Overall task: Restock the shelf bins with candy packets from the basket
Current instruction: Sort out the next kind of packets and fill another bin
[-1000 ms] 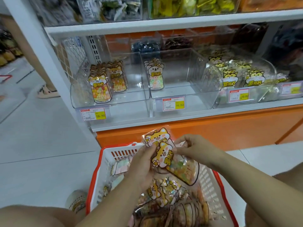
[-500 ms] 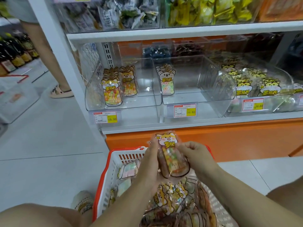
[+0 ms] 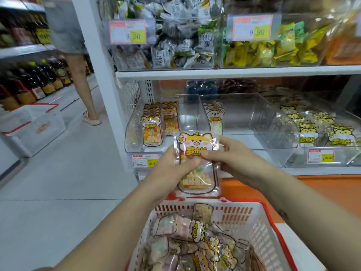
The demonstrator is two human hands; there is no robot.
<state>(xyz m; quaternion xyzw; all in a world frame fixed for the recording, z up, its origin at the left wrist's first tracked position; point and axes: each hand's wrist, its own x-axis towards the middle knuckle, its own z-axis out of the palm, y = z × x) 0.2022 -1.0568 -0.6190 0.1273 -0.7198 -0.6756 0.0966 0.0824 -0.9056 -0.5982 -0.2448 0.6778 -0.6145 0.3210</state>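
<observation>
Now, left hand (image 3: 172,169): thumb and fingers grip candy packet (image 3: 194,147).
Right hand (image 3: 234,159): pinches same packet, above basket (image 3: 259,227).

packet (image 3: 196,163): clear plastic film, v. glossy, crinkly, printed top. basket (image 3: 261,227): white plastic lattice w/ red rim, matt. bins (image 3: 234,114): clear rigid plastic, smooth, reflective. shelf (image 3: 234,72): looks like white painted metal, smooth. price tags (image 3: 128,32): paper, prob. behind clear sleeves. floor (image 3: 58,182): pale tiles, smooth, low sheen. base panel (image 3: 322,186): orange, smooth, semi-matt.
</observation>
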